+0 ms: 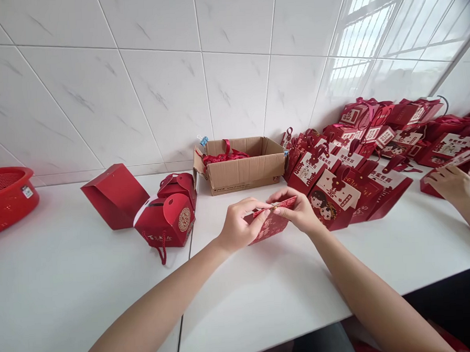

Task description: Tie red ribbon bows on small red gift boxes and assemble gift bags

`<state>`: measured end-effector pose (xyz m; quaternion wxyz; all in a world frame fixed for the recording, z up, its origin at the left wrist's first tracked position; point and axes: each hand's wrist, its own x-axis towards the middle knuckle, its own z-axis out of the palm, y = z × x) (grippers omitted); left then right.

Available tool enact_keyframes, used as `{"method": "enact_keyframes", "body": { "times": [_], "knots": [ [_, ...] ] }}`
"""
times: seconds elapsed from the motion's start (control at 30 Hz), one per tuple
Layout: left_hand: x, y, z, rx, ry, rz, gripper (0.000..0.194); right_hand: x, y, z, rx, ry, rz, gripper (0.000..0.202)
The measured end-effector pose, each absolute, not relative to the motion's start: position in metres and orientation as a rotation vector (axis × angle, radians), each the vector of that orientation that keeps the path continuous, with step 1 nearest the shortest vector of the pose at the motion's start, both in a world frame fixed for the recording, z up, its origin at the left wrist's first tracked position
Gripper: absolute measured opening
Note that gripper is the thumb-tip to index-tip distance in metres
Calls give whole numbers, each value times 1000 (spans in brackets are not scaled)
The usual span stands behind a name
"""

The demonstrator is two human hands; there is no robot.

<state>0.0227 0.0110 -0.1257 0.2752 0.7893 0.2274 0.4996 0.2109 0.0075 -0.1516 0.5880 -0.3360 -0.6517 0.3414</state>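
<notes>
Gift box (270, 230), red, printed: head view, over the middle of the white table (245, 307), before the cardboard carton (246, 173); base contact unclear. Left hand (243, 223): thumb and fingers pinching the top edge, left part. Right hand (295, 210): pinching the same edge, right part. Risk: uneven pressure might crease the card; a rightward knock might topple the bag-shaped boxes (334, 198) nearby. Orientation: pinched edge upward, long axis slanting from near left to far right.
</notes>
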Motion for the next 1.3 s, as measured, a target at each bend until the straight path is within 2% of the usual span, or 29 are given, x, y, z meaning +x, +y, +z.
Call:
{"method": "enact_keyframes", "body": {
  "times": [0.07, 0.4, 0.8, 1.1, 1.13, 1.23, 1.3],
  "knots": [
    [21, 10, -121, 2176, 649, 1284, 12, 211, 7, -153, -827, -1529, 766, 21],
    [16, 8, -106, 2229, 816, 1068, 16, 199, 2, -152, -729, -1522, 561, 16],
    [18, 9, -109, 2146, 738, 1057, 26, 200, 2, -152, -758, -1538, 560, 17],
    [14, 10, -104, 2224, 724, 942, 26, 199, 0, -151, -752, -1539, 564, 16],
    [13, 10, -103, 2262, 753, 917, 28, 199, 0, -151, -759, -1538, 562, 15],
    [8, 7, -97, 2374, 995, 795, 52, 200, -2, -151, -789, -1533, 562, 14],
    [4, 6, -91, 2386, 1173, 669, 56, 200, -2, -151, -806, -1526, 565, 15]
  ]
}}
